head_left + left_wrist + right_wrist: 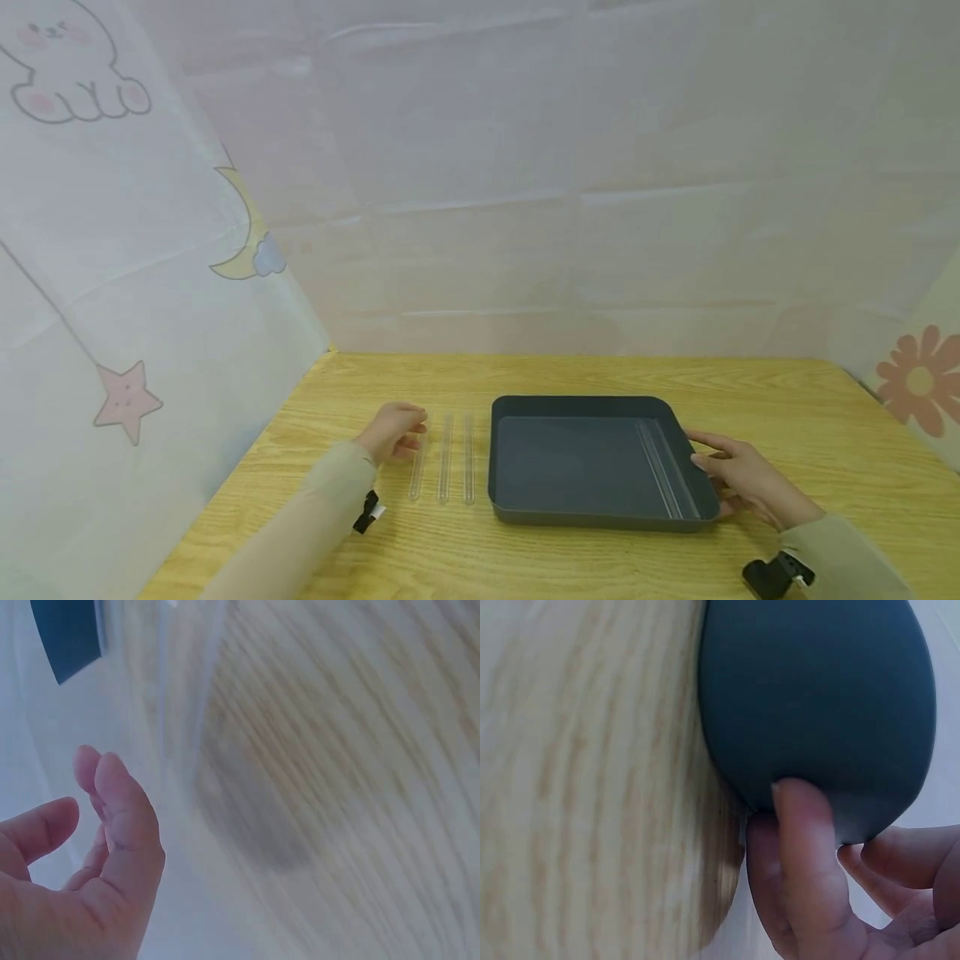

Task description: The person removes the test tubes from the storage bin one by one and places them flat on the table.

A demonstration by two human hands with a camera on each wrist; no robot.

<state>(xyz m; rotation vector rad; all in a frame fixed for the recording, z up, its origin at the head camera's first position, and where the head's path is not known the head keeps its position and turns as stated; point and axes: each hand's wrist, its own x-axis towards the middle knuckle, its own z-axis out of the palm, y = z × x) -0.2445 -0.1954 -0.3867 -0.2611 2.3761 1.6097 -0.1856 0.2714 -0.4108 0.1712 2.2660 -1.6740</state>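
The right hand (744,481) gripped the dark-grey rectangular tray (592,519) by its side, apparently for steadiness, while the left hand (390,431), fingers parted and empty, hovered beside three clear slender tubes (445,467) on the wood-grained tabletop (427,558).

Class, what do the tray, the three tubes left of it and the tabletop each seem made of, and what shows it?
Tray: probably plastic, perhaps coated metal; dark grey, fairly matt, with only soft shading.
Tabletop: wood or wood-look laminate, slight sheen; yellowish, streaked with grain lines.
Tubes: glass or clear plastic, smooth; yellow shows through and pale highlights run lengthwise.
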